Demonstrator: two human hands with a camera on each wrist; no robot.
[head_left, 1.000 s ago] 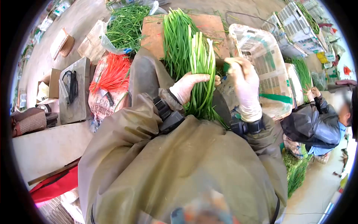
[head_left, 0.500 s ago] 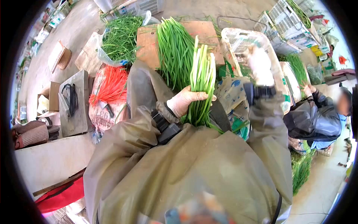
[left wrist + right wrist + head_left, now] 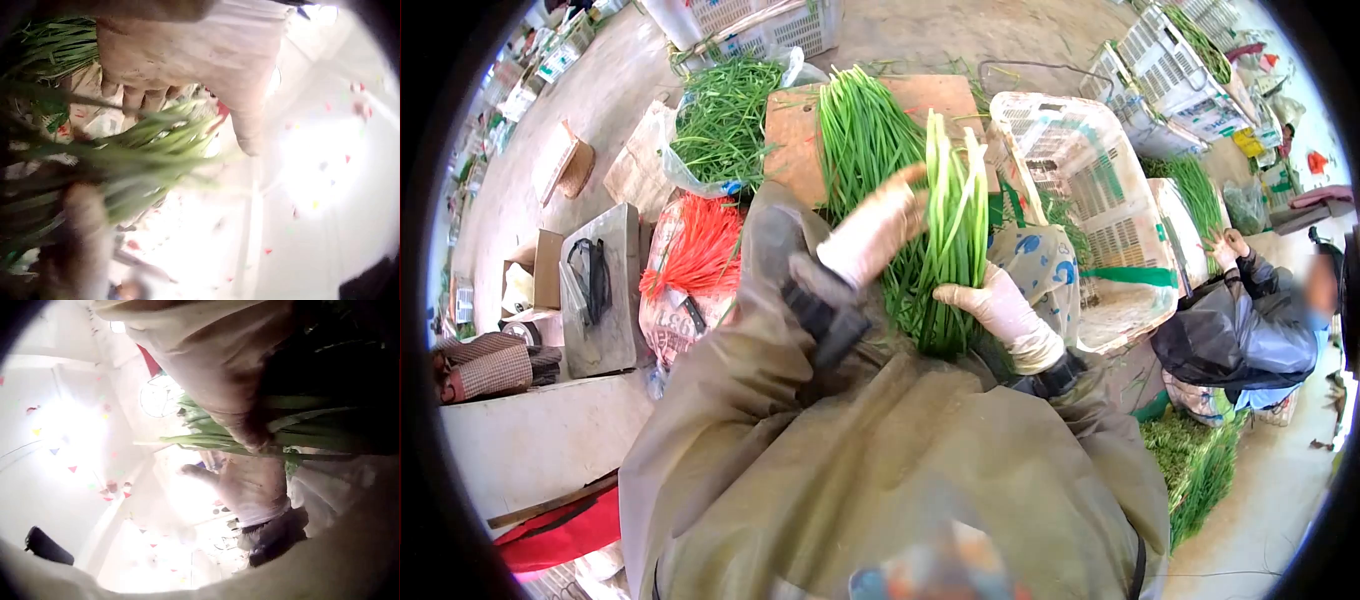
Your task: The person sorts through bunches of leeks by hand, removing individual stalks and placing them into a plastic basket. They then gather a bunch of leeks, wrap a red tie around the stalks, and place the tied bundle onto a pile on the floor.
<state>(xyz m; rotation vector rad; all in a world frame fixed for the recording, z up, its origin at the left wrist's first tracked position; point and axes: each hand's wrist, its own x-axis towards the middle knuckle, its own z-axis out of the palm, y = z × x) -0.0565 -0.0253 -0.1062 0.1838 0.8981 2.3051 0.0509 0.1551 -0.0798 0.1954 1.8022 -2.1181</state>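
Observation:
A bunch of green chives (image 3: 956, 230) with pale stalk ends stands upright in front of my body. My right hand (image 3: 1000, 315), in a thin pale glove, grips its lower part from the right, thumb across the front. In the right wrist view the thumb (image 3: 250, 434) lies against the leaves. My left hand (image 3: 875, 232), gloved too, is beside the upper stalks on the left, fingers extended. The left wrist view shows its palm (image 3: 187, 53) facing the stalks with the thumb spread away. Behind it, a larger pile of chives (image 3: 862, 135) lies on a brown board (image 3: 795, 130).
A white plastic crate (image 3: 1135, 240) stands at right. On the left are a bag of loose greens (image 3: 725, 120) and red ties (image 3: 700, 245) on a sack, with a knife (image 3: 694, 316) beside them. Another person (image 3: 1250, 320) sits at far right.
My left hand has let go of the bunch and moved up along its left side. My right hand swung out over the crate, then came back and took hold of the bunch's lower part.

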